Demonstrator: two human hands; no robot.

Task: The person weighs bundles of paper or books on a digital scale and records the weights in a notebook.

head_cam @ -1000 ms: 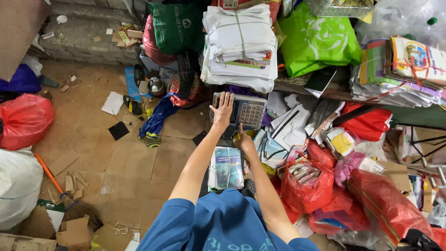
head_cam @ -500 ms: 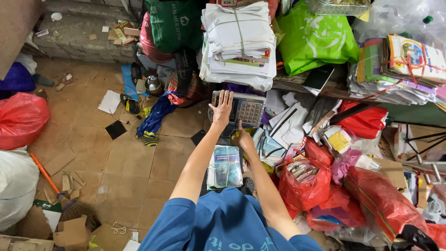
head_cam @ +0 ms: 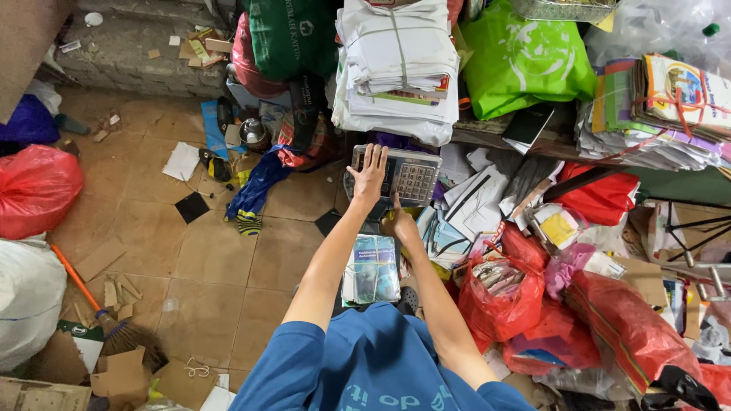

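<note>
1. I see my left hand [head_cam: 370, 176] stretched forward, fingers spread and flat, palm resting on the left part of the grey keypad scale head [head_cam: 398, 174]. It grips nothing; it just lies open on the display side.
2. My right hand [head_cam: 398, 222] sits just below and to the right of the left one, at the lower edge of that keypad unit. One finger points up and touches its front edge; the other fingers are loosely curled. I cannot tell whether they hold anything.
3. The keypad unit lies directly under the left palm, its button field showing bare to the right of that hand.
4. Between my two forearms, nearer to me than both hands, a tied bundle of books [head_cam: 371, 269] lies flat, with a bluish cover on top.
5. Beyond the left hand, a tall stack of tied white papers [head_cam: 398, 65] rises just past the keypad unit.
6. Right of the right hand, loose papers and envelopes [head_cam: 478, 199] are heaped, and nearer to me on that side stands a red plastic bag [head_cam: 501, 293] stuffed with scrap.
7. Well left of the left hand lies bare tiled floor [head_cam: 190, 266], with a broom [head_cam: 99, 312] farther left.
</note>
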